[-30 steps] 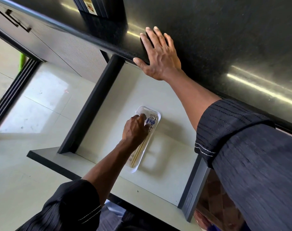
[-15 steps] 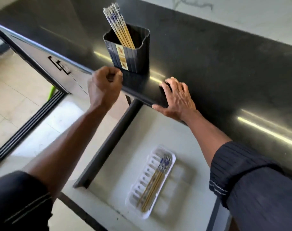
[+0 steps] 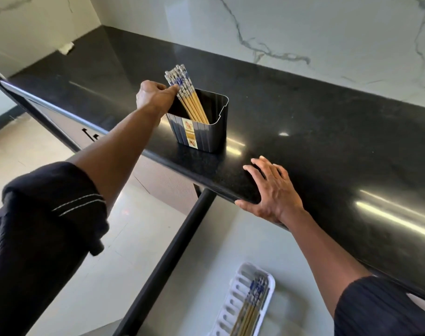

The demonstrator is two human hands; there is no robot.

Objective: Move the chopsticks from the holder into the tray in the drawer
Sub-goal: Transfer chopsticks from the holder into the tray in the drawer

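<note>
- Black ribbed holder (image 3: 201, 135) stands on the dark stone countertop (image 3: 327, 141), near its front edge. Yellow chopsticks (image 3: 190, 100) with blue-and-white tops lean left inside it.
- Left hand (image 3: 152, 94) at the patterned tops, fingers curled, one fingertip (image 3: 174, 88) touching the bundle's left side. Cannot tell whether any stick is pinched.
- Right hand (image 3: 273, 192) flat, fingers spread, on the countertop edge right of the holder.
- Below: open drawer (image 3: 206, 275), white slotted tray (image 3: 233, 301), other chopsticks (image 3: 251, 306) lying in it.
</note>
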